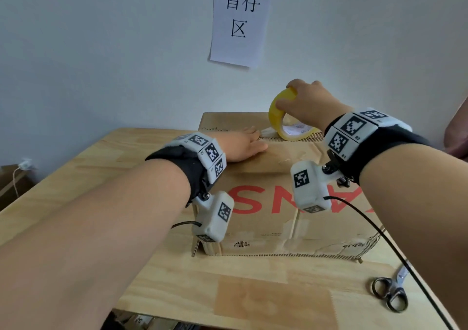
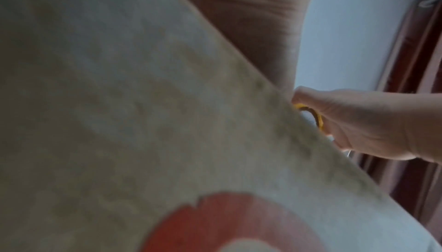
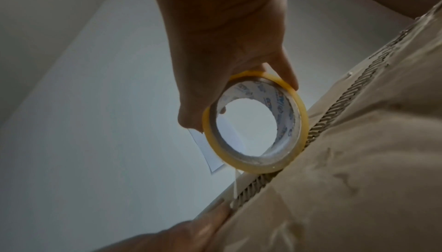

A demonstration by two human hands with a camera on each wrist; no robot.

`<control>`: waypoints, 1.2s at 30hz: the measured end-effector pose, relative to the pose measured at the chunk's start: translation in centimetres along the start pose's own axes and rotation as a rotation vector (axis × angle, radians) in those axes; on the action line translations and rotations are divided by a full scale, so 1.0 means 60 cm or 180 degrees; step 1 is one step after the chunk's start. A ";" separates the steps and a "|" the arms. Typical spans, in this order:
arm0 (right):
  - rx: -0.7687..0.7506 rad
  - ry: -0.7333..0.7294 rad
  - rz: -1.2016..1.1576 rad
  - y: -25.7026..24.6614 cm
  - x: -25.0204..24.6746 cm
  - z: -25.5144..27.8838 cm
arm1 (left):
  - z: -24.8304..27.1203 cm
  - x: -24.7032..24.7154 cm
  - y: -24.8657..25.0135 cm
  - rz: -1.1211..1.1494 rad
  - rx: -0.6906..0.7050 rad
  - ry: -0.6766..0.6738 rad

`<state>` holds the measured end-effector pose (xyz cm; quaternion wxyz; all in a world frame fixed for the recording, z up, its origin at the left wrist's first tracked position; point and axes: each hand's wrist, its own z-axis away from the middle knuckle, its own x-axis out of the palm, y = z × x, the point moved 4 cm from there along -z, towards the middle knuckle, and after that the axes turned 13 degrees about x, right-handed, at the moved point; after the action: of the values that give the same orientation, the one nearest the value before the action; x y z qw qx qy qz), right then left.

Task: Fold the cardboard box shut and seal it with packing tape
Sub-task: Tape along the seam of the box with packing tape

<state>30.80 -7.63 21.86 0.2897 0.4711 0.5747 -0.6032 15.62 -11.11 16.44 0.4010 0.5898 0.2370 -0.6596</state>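
Observation:
A cardboard box [image 1: 266, 167] with red letters lies on the wooden table [image 1: 83, 162], its flaps folded flat. My left hand [image 1: 243, 143] lies flat on the near flap, fingertips pressing a strip of tape at the seam. My right hand [image 1: 301, 101] grips a yellow roll of packing tape [image 1: 281, 113] standing on edge on the seam, just right of the left fingers. In the right wrist view the tape roll [image 3: 256, 123] touches the box's corrugated edge [image 3: 339, 114], and the left fingers [image 3: 205, 225] show below. The left wrist view shows the blurred flap [image 2: 143, 123] and my right hand [image 2: 358, 121].
Black-handled scissors [image 1: 391, 291] lie on the table at the near right of the box. A white paper sign [image 1: 240, 18] hangs on the wall behind. A cable runs from the right wrist camera across the box's right corner. Another person's arm [image 1: 458, 132] shows at the right edge.

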 end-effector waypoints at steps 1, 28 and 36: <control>0.0026 -0.0008 0.0001 0.001 -0.001 -0.001 | 0.006 -0.002 -0.005 0.0074 0.0045 0.0048; -0.0237 0.0312 -0.1005 0.047 0.000 0.012 | -0.034 -0.001 0.001 -0.0186 -0.0114 0.0540; 0.0862 0.0340 0.0031 0.155 -0.004 0.002 | -0.032 0.007 0.000 -0.0033 -0.0135 0.0332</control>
<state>39.13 -9.40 18.19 0.1955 0.5401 0.5003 -0.6479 16.76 -9.71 15.67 0.3972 0.6136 0.2745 -0.6249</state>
